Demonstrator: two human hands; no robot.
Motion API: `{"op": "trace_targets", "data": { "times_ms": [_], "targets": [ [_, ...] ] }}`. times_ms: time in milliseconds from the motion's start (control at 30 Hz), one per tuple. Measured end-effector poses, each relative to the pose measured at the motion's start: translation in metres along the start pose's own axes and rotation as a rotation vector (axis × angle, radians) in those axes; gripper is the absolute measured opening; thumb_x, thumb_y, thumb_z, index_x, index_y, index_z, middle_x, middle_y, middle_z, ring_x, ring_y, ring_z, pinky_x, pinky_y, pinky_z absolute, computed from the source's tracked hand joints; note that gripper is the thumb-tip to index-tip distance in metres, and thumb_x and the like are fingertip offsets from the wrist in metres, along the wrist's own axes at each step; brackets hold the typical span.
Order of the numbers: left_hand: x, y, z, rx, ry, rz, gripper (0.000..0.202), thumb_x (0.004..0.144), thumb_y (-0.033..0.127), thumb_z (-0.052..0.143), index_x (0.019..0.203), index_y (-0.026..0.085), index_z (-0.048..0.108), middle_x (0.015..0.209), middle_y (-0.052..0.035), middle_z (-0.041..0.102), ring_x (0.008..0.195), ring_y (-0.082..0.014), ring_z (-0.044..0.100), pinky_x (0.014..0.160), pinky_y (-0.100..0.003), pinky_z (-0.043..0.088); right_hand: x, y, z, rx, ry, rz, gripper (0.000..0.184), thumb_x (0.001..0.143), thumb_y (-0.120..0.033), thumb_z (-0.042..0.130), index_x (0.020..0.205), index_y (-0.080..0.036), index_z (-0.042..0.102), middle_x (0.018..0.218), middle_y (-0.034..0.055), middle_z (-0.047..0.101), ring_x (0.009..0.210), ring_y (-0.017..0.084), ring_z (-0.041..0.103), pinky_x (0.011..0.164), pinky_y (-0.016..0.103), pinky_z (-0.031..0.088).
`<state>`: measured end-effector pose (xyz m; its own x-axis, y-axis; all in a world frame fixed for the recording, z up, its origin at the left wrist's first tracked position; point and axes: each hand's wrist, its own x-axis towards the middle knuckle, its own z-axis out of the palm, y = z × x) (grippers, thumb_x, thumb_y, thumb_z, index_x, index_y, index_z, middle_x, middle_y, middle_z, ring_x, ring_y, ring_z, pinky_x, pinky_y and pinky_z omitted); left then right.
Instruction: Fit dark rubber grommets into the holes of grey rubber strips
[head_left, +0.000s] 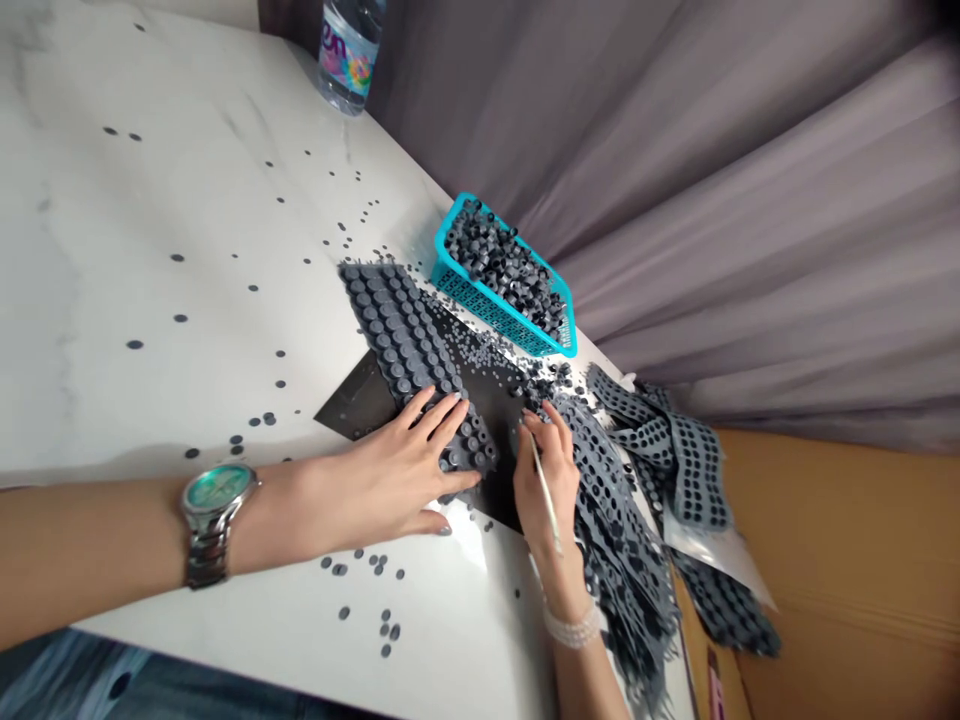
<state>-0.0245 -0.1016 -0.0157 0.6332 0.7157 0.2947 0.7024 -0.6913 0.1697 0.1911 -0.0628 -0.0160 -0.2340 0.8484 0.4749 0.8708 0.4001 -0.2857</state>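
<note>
A grey rubber strip of round studs (409,335) lies across a black mat (352,405) on the white table. My left hand (390,470), with a watch on its wrist, lies flat with fingers spread on the strip's near end. My right hand (549,470) is closed on a thin white stick (546,495), its tip at the strip's edge. Under the right hand lies a heap of punched-out grey strips (630,520).
A teal basket (501,312) full of grey round pieces stands behind the mat. Loose grey discs (371,580) are scattered over the white table (150,200). A water bottle (349,50) stands at the far edge. Grey curtain at right, cardboard box (840,560) below it.
</note>
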Motion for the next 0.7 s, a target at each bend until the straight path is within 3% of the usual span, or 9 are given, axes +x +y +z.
{"op": "trace_targets", "data": {
  "times_ms": [100,333,600,700],
  "targets": [
    [0.0,0.001,-0.002,0.015,-0.004,-0.025,0.053,0.084,0.058,0.057,0.131,0.034,0.058,0.15,-0.0179,0.04,0.141,-0.0397,0.03,0.111,-0.059,0.026,0.002,-0.008,-0.003,0.04,-0.079,-0.021,0.014,0.095,-0.025,0.048,0.097,-0.021,0.062,0.13,0.0138,0.059,0.131,0.026,0.049,0.1,0.046,0.048],
    [0.005,0.004,0.009,-0.01,-0.039,-0.135,0.055,0.075,0.063,0.064,0.122,0.036,0.063,0.148,-0.0137,0.045,0.14,-0.0409,0.031,0.112,-0.062,0.022,0.007,-0.024,0.012,0.025,-0.144,-0.309,0.012,0.094,-0.018,0.052,0.1,-0.02,0.062,0.121,0.0118,0.067,0.128,0.024,0.051,0.097,0.043,0.047],
    [0.002,0.004,0.016,0.03,0.021,-0.109,0.058,0.076,0.064,0.062,0.124,0.032,0.062,0.145,-0.0181,0.047,0.137,-0.0425,0.036,0.111,-0.062,0.021,0.007,-0.019,0.018,-0.026,-0.161,-0.388,0.02,0.094,-0.015,0.048,0.108,-0.022,0.061,0.12,0.0127,0.067,0.127,0.025,0.052,0.094,0.043,0.048],
    [0.002,0.003,0.018,0.009,0.025,-0.109,0.057,0.076,0.064,0.062,0.126,0.035,0.061,0.146,-0.0168,0.048,0.137,-0.0423,0.036,0.11,-0.063,0.021,0.01,-0.013,0.022,-0.014,-0.168,-0.34,0.02,0.095,-0.017,0.046,0.108,-0.02,0.061,0.123,0.0144,0.064,0.128,0.025,0.051,0.096,0.043,0.048]
  ]
}}
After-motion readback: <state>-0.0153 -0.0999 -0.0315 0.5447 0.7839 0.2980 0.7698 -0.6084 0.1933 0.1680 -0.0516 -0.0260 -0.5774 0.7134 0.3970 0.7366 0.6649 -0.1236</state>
